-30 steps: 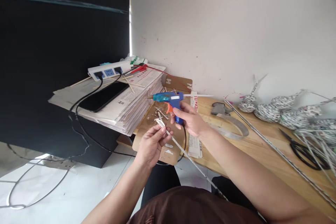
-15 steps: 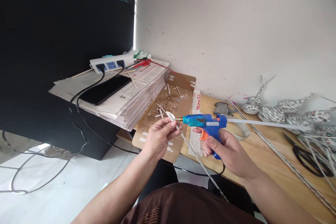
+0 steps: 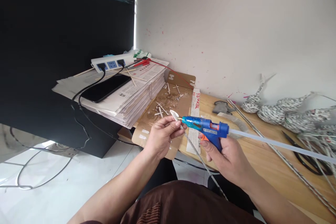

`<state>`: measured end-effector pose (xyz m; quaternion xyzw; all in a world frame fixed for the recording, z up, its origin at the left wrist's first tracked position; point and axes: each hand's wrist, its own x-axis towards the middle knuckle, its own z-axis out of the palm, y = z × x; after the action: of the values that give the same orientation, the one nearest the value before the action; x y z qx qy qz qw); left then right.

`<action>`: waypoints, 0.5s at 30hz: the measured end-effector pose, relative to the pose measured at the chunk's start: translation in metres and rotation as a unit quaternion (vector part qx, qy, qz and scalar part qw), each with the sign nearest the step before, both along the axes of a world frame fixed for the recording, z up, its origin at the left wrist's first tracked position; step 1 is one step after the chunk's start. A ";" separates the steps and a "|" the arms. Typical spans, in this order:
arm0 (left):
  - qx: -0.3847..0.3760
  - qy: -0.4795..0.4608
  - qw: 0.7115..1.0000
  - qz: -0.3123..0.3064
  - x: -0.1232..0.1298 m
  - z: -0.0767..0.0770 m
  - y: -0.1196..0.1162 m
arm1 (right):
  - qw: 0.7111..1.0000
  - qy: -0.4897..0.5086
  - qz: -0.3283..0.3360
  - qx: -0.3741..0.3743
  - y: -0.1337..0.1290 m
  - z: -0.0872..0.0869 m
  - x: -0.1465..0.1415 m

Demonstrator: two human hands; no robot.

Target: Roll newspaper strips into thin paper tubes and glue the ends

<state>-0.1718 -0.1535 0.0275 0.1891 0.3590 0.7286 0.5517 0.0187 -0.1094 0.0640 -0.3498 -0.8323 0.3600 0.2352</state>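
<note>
My left hand pinches a thin rolled paper strip near its flattened white end, and the rest of the strip slants down toward my lap. Wrapped round the handle of a blue glue gun is my right hand, with fingers at the orange trigger. The gun's brass nozzle touches or nearly touches the strip's end beside my left fingertips; the exact contact is too small to tell. A long translucent glue stick sticks out of the gun's back.
A newspaper stack at the left bears a black phone and a power strip. Cardboard with paper scraps lies behind my hands. Woven paper shapes, black scissors and long paper rods are at the right.
The gun has tilted so its back and the glue stick point more toward me, and its top slot now shows. Its nozzle is closer to my left fingertips. Both hands keep their hold.
</note>
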 end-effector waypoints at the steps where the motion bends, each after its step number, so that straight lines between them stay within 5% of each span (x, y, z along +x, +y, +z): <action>1: 0.000 0.000 1.000 -0.001 0.001 0.000 0.000 | 1.000 -0.003 -0.002 0.008 0.000 0.000 0.000; 15: -0.006 0.008 1.000 -0.006 0.003 -0.001 -0.004 | 0.998 -0.020 -0.005 0.059 -0.003 0.003 0.001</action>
<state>-0.1687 -0.1576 0.0266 0.1939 0.3662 0.7218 0.5544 0.0199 -0.1126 0.0665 -0.3467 -0.8549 0.3019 0.2405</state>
